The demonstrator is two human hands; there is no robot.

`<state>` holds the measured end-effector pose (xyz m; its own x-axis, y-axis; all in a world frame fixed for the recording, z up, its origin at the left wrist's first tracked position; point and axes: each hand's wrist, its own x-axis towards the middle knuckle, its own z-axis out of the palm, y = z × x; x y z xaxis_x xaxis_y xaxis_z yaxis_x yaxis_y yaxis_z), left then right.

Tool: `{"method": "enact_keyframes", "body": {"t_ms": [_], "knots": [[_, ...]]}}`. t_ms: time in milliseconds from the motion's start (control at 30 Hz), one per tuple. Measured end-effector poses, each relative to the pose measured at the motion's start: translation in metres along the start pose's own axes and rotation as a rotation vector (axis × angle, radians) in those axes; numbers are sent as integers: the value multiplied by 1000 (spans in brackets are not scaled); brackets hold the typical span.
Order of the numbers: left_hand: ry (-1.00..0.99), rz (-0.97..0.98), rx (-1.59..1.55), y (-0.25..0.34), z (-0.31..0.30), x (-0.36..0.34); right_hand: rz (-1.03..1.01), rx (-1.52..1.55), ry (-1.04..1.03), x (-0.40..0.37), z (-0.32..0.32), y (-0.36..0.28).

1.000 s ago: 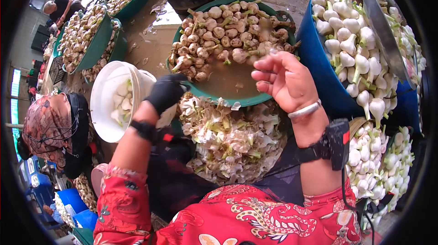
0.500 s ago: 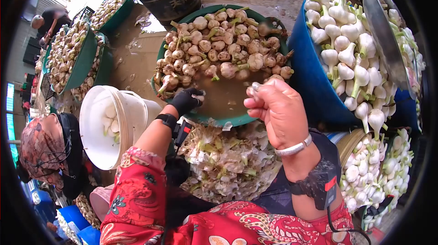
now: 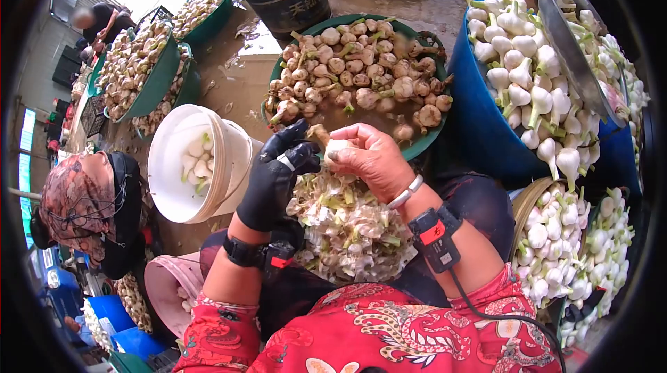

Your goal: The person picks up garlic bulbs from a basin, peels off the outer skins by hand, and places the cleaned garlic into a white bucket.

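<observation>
Above the heap of peeled skins (image 3: pixel 351 230), my left hand (image 3: pixel 278 171) in a black glove is closed, with a small pale object between its fingers that I cannot make out. Bare and closed, my right hand (image 3: pixel 372 159) grips a garlic bulb (image 3: pixel 338 151), white below with a brown stem end pointing up and left toward the glove. Just beyond both hands, a green tub (image 3: pixel 431 142) holds unpeeled garlic bulbs (image 3: pixel 347 71) in brown water.
At the left, a white bucket (image 3: pixel 163 185) holds a few peeled bulbs, beside a co-worker's covered head (image 3: pixel 83 199). A pink bucket (image 3: pixel 163 283) stands nearer. On the right, a blue tub (image 3: pixel 472 109) is heaped with white garlic, with a metal basin (image 3: pixel 566 32) leaning behind it.
Both hands have come together over the skins. The left hand has lifted away from the tub's edge, and the right now holds a bulb. The whole view has shifted slightly.
</observation>
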<state>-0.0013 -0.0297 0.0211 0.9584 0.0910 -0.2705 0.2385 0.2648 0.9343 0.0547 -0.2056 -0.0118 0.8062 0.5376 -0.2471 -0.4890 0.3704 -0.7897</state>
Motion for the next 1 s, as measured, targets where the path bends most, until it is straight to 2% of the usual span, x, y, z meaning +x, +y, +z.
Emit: {"method": "enact_keyframes", "body": {"t_ms": [67, 100, 133, 200, 233, 267, 333, 367, 400, 467, 500, 600, 700, 767, 800, 867, 1000], "knots": [[-121, -49, -158, -4, 3, 2, 110, 108, -133, -1, 0, 1], [-120, 42, 20, -4, 7, 1, 109, 79, -159, -3, -1, 1], [-116, 36, 20, -3, 3, 5, 116, 82, -158, -4, 1, 1], [-222, 689, 1049, -6, -7, 14, -150, -173, -77, -5, 6, 2], [-151, 747, 919, -14, -6, 17, -261, -217, -78, -6, 7, 6], [-152, 746, 917, -21, -10, 21, -260, -217, -76, -7, 8, 7], [-148, 587, 651, -22, -7, 26, -513, -667, 66, -7, 8, 6], [-58, 333, 465, -19, 1, 16, -534, -634, 96, -6, 8, 10], [-60, 331, 463, -14, 4, 15, -532, -635, 99, -4, 6, 14], [-17, -15, -36, -10, 9, 13, -343, -302, 75, -3, 5, 17], [-21, -16, -38, -12, 9, 14, -217, -161, 59, -5, 3, 15], [-81, -10, -137, -15, 6, 12, -123, 19, 55, -4, -2, 14], [-87, 22, -88, -12, 6, 10, -140, -46, 55, -4, -1, 11], [-154, 148, 107, -12, 2, 9, -152, -81, 60, -4, 0, 11], [-153, 147, 107, -11, 3, 9, -162, -102, 48, -4, 0, 11], [-85, 28, -9, -8, 7, 9, -168, -124, 35, -4, 2, 13], [-65, -18, -15, -17, 4, 12, -160, -53, 41, -2, -1, 19]]}}
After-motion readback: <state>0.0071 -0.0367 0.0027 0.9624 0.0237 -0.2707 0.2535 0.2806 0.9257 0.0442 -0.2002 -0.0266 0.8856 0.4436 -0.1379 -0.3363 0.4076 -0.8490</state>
